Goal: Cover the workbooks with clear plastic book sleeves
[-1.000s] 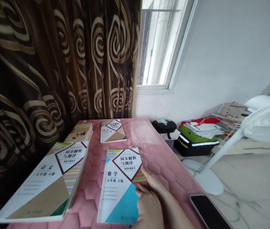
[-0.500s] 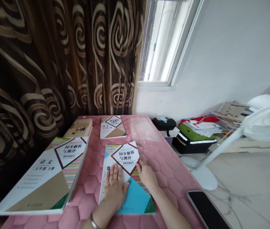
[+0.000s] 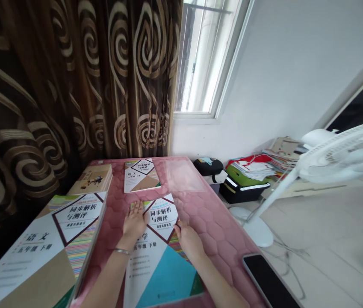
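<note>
A workbook with a white, blue and striped cover [image 3: 163, 265] lies flat on the pink quilted table [image 3: 210, 222], right in front of me. My left hand [image 3: 135, 222] rests flat on its upper left part, fingers stretched out, a thin bracelet on the wrist. My right hand [image 3: 188, 240] touches the book's right edge with its fingers bent down onto the cover; I cannot make out whether it grips the edge.
A stack of similar workbooks [image 3: 40, 252] lies at the left. At the table's far end are a tan book [image 3: 93, 179] and a smaller workbook [image 3: 141, 175]. A dark phone [image 3: 267, 282] lies at the right edge. On the floor stand a white fan [image 3: 338, 154] and piled papers [image 3: 255, 169].
My left hand has slid up the cover toward the book's top left corner. The right hand stays at the right edge. The view has shifted, so everything sits further left.
</note>
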Demonstrator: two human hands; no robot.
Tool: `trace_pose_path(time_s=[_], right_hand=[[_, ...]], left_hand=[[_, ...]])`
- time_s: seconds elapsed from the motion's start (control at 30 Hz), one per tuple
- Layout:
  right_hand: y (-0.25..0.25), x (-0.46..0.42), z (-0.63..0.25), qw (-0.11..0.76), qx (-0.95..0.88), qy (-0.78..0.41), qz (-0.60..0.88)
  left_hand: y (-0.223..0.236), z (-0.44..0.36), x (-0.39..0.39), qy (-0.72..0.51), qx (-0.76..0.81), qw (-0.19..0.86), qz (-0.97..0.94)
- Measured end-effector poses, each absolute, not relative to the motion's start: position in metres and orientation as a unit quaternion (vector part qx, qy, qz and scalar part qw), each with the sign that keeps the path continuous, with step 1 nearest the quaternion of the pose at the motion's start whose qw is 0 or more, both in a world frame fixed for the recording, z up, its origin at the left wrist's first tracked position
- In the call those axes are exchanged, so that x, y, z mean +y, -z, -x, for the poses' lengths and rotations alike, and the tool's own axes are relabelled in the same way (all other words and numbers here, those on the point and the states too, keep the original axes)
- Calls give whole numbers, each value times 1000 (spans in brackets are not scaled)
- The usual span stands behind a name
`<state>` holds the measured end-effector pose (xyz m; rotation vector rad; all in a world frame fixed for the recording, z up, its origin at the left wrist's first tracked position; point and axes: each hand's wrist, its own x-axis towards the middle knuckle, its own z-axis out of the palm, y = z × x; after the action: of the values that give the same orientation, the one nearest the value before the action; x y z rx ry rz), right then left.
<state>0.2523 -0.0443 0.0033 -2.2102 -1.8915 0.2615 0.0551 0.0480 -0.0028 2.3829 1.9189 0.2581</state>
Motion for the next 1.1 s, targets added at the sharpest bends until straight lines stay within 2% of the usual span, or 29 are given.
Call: trace_pose_path(time_s=[0.17,0.3,0.47,0.73,0.9,1.1], right_hand=[[-20,-40,-251,83,-648,-57,755],[-36,-20,-220,115,-724,-20,680],[-18,19,-165,158,-825,-106,532],[0,47,-225,86,-737,-91,664],[6,47,-235,68,-727,-71,679],[7,48,-230,59,-725,-74,682]], left_hand=[[8,-48,48,-76,635,34,-768],[11,-50,50,-79,636,21,-767],[10,-47,47,-38,625,15,-780],[10,-48,45,-93,637,30,-765],[12,-56,46,-125,638,9,-760],[24,-99,-12,-124,591,5,-797]])
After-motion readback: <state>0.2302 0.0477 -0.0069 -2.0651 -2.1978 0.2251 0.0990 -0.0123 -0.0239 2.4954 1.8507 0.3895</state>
